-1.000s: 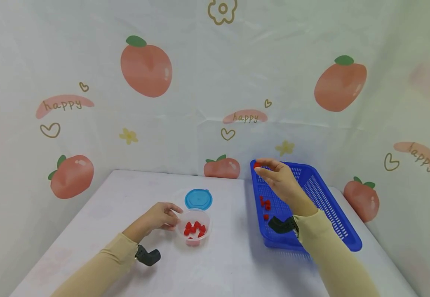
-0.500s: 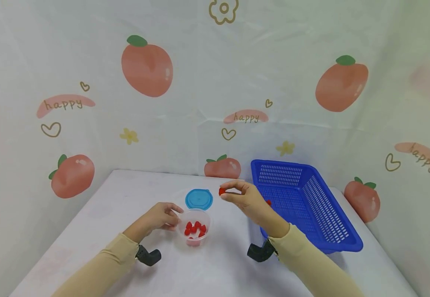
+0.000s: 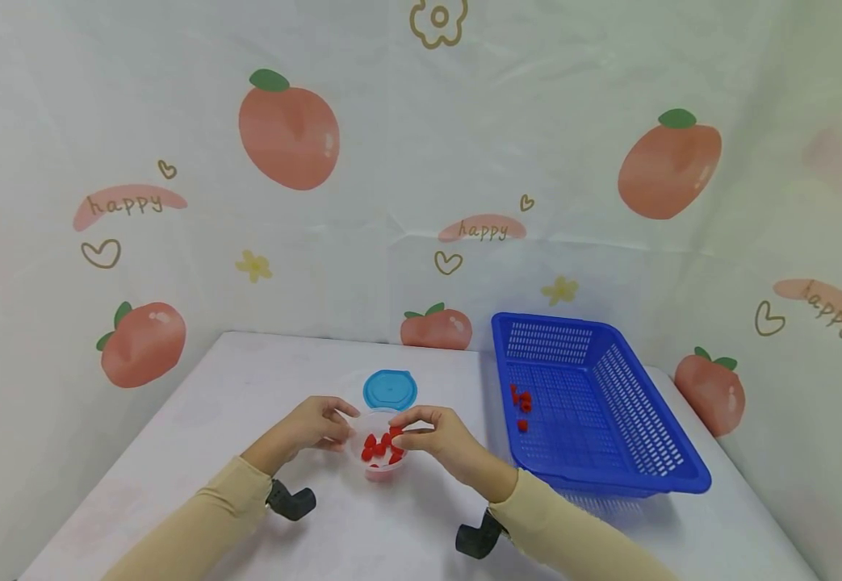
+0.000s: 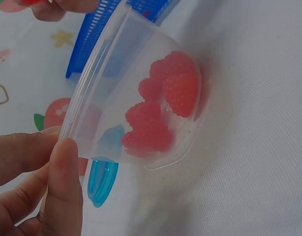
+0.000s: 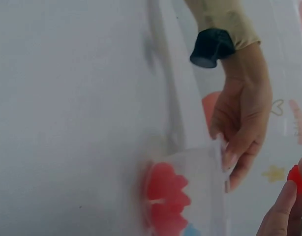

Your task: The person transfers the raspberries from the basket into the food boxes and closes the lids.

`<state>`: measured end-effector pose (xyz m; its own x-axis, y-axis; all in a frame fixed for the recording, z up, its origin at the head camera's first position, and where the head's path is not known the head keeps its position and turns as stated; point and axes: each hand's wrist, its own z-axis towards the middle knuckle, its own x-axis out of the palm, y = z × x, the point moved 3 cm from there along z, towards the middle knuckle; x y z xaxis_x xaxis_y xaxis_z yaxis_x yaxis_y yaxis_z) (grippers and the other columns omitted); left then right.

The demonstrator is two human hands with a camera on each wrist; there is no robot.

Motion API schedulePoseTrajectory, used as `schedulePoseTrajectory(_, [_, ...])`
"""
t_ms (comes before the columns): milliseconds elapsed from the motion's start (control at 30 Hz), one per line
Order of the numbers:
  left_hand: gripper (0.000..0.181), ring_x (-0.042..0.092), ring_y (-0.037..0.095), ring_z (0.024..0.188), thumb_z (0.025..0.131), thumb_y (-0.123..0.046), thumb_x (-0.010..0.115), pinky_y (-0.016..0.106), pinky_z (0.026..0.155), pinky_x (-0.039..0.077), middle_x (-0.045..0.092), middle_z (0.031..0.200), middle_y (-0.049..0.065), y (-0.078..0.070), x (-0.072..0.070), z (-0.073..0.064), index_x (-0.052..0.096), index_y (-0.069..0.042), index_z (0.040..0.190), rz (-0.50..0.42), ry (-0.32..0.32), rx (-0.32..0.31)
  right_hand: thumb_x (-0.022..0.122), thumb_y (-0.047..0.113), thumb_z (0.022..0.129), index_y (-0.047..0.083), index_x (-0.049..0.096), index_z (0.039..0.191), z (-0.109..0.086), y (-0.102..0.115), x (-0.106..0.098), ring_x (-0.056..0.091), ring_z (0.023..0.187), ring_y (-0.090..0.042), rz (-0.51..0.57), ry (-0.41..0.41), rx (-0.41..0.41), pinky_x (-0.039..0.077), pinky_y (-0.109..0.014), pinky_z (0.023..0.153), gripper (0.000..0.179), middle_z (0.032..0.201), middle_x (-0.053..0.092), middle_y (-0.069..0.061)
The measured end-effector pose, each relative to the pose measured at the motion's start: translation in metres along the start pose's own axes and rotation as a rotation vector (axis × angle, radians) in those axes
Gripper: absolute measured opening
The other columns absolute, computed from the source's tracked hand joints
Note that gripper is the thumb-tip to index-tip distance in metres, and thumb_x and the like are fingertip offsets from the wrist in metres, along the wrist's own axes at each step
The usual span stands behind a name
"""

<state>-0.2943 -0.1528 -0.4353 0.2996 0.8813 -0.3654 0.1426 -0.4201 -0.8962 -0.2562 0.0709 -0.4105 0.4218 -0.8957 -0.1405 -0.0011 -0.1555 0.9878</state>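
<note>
A clear plastic tub [image 4: 106,78] with several red raspberries [image 4: 181,93] in it stands on the white table, just left of the middle in the head view. My left hand [image 3: 314,424] pinches its rim from the left, thumb and finger at the edge in the left wrist view. Over the tub's right side, my right hand [image 3: 446,446] holds one raspberry [image 5: 295,178] between thumb and fingertips. That berry is above the tub's opening, higher than the ones lying at the bottom.
Behind the tub lies a round blue lid [image 3: 390,390]. A blue perforated basket [image 3: 573,478] stands to the right, with several raspberries [image 3: 525,402] near its left wall. A printed white backdrop [image 3: 333,266] rises behind the table.
The right hand has carried the raspberry leftward and down from the basket to above the tub. The left hand has stayed at the tub's rim.
</note>
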Motion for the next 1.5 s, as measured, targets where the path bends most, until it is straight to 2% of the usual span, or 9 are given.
schedulePoseTrajectory(133, [0.032,0.063,0.017,0.068,0.085,-0.002,0.067,0.03,0.067,0.06,0.066,0.085,0.009,0.0,0.0,0.0,0.062,0.0,0.116,-0.002,0.001,0.001,0.071,0.011,0.087,-0.004,0.064,0.116,0.004,-0.006,-0.001,0.066,0.098,-0.017,-0.017,-0.031,-0.003,0.053,-0.037,0.095,0.034,0.109,0.068,-0.007])
schedulePoseTrajectory(667, [0.032,0.063,0.017,0.07,0.085,-0.002,0.067,0.03,0.068,0.06,0.065,0.086,0.009,-0.001,-0.001,-0.001,0.062,-0.001,0.116,0.013,0.001,0.002,0.075,0.008,0.082,0.002,0.071,0.107,0.012,-0.02,-0.001,0.066,0.09,-0.015,-0.084,-0.115,0.042,0.057,-0.034,0.086,0.025,0.106,0.069,-0.005])
schedulePoseTrajectory(1167, [0.033,0.063,0.017,0.068,0.085,-0.002,0.067,0.03,0.068,0.06,0.065,0.086,0.01,-0.004,0.001,-0.003,0.061,0.0,0.117,0.01,0.008,-0.003,0.075,0.006,0.082,0.004,0.073,0.103,0.012,-0.023,0.001,0.065,0.086,-0.014,-0.113,-0.11,0.035,0.058,-0.031,0.082,0.022,0.102,0.07,-0.007])
schedulePoseTrajectory(1500, [0.033,0.063,0.018,0.068,0.084,-0.002,0.067,0.03,0.068,0.06,0.065,0.085,0.01,-0.003,0.0,-0.003,0.061,0.0,0.117,0.007,-0.009,-0.009,0.075,0.008,0.082,0.004,0.073,0.106,0.011,-0.022,0.001,0.065,0.085,-0.013,-0.113,-0.104,0.044,0.058,-0.031,0.084,0.024,0.101,0.071,-0.009])
